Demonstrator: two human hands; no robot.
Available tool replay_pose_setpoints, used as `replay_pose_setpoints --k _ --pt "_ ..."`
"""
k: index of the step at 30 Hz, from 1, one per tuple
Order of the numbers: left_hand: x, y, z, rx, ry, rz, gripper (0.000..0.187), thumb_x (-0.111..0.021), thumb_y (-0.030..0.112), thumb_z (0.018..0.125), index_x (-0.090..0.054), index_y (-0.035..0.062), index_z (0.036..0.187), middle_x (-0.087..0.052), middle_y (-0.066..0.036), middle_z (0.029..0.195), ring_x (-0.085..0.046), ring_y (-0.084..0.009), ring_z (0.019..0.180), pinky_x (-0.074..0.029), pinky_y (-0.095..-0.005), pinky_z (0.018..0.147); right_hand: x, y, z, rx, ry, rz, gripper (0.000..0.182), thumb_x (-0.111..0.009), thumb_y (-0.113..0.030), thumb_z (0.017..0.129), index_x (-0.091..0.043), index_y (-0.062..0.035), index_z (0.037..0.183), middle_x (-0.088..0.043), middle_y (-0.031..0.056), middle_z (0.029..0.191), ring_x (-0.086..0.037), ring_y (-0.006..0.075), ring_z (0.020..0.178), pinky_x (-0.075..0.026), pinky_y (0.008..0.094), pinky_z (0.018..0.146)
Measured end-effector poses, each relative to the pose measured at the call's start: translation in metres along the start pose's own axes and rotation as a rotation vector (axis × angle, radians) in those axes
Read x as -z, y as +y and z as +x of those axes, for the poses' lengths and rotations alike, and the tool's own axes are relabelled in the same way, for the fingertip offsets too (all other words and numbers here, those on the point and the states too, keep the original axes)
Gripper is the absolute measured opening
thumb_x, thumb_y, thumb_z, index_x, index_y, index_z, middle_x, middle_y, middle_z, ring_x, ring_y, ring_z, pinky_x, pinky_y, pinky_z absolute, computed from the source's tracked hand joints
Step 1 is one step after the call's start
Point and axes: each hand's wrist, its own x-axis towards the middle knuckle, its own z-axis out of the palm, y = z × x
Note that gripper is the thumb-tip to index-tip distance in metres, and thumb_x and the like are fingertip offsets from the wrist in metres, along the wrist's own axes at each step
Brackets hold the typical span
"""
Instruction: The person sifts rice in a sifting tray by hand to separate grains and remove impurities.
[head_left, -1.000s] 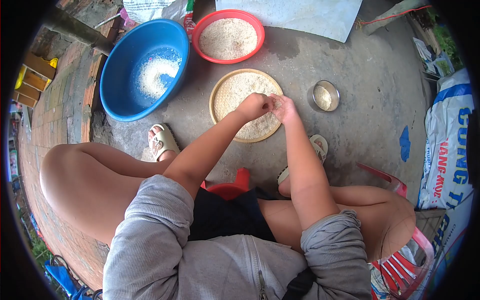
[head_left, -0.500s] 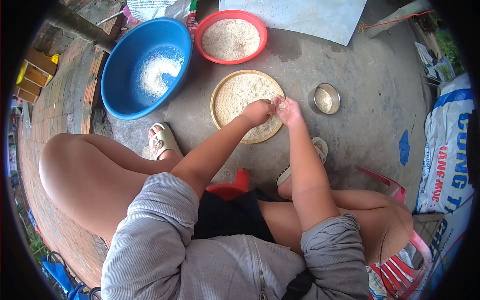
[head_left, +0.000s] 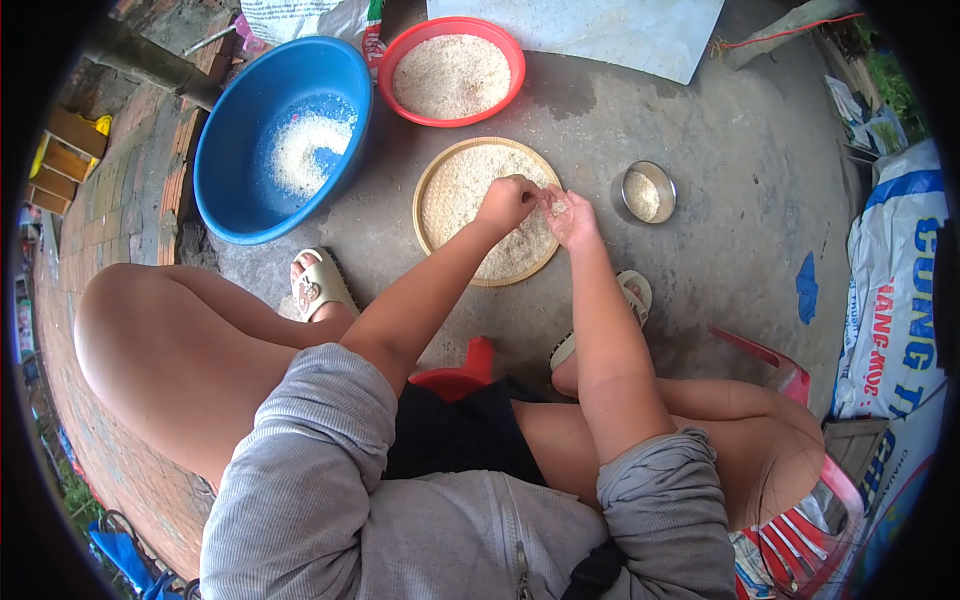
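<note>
Over the right part of a round woven tray (head_left: 428,222) that holds pale rice grains (head_left: 470,190), my two hands meet. My right hand (head_left: 570,218) is turned palm up and cupped, with a small amount of grains lying in it. My left hand (head_left: 508,203) is closed in a pinch at the fingers of my right hand; anything between its fingertips is too small to make out. A metal bowl (head_left: 672,205) with some grains in it stands on the ground to the right of the tray.
A red basin (head_left: 518,88) full of grains stands behind the tray. Left of it, a large blue basin (head_left: 225,130) holds whiter grains. A metal sheet (head_left: 610,35) lies at the back. Printed sacks (head_left: 890,300) stand at the right, near a pink chair (head_left: 790,375).
My left hand has lifted slightly and its fingers have shifted at my right palm. My right hand stays cupped with grains. The whole view has moved a little.
</note>
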Motion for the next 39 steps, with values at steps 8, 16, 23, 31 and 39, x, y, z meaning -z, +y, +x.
replay_pose_setpoints --k 8,16,23,31,39 --pt "0.004 0.024 0.013 -0.136 -0.054 -0.035 0.017 -0.067 0.008 0.073 -0.069 0.0061 0.090 -0.063 -0.009 0.078 -0.064 -0.0205 0.071 -0.052 -0.0331 0.069 -0.006 0.001 -0.003 0.066 -0.103 -0.058 0.037 -0.034 -0.024 0.099 -0.049 0.0076 0.113 -0.052 0.0173 0.109 -0.051 0.0247 0.105 -0.049 0.0316 0.089" --pt "-0.010 -0.013 -0.015 -0.072 -0.180 0.148 0.019 -0.066 0.007 0.072 -0.065 0.0045 0.090 -0.060 -0.012 0.097 -0.061 -0.0270 0.083 -0.050 -0.0363 0.075 -0.004 0.001 0.000 0.005 0.039 0.053 0.036 -0.034 -0.023 0.099 -0.051 0.0073 0.107 -0.056 0.0170 0.100 -0.057 0.0230 0.087 -0.051 0.0320 0.083" --pt "-0.032 -0.022 -0.039 -0.266 -0.263 0.391 0.028 -0.065 0.006 0.070 -0.063 0.0087 0.099 -0.059 -0.008 0.102 -0.057 -0.0288 0.097 -0.050 -0.0363 0.083 -0.002 0.005 0.005 0.042 0.070 0.093 0.037 -0.033 -0.024 0.099 -0.052 0.0073 0.106 -0.057 0.0165 0.097 -0.057 0.0223 0.083 -0.050 0.0297 0.076" --pt "-0.007 0.014 -0.006 -0.116 0.157 0.026 0.008 -0.065 0.004 0.075 -0.068 0.0059 0.082 -0.063 -0.010 0.077 -0.063 -0.0255 0.070 -0.052 -0.0346 0.065 -0.012 0.004 -0.003 0.056 0.106 0.065 0.038 -0.029 -0.022 0.099 -0.053 0.0062 0.106 -0.055 0.0154 0.100 -0.054 0.0216 0.089 -0.049 0.0309 0.078" --pt "0.002 0.030 0.009 -0.274 -0.137 0.071 0.013 -0.066 0.007 0.072 -0.068 0.0060 0.084 -0.066 -0.012 0.081 -0.064 -0.0244 0.077 -0.051 -0.0347 0.072 0.000 0.008 0.012 0.053 0.095 0.071 0.035 -0.029 -0.022 0.098 -0.053 0.0027 0.104 -0.054 0.0129 0.103 -0.053 0.0225 0.094 -0.046 0.0375 0.089"
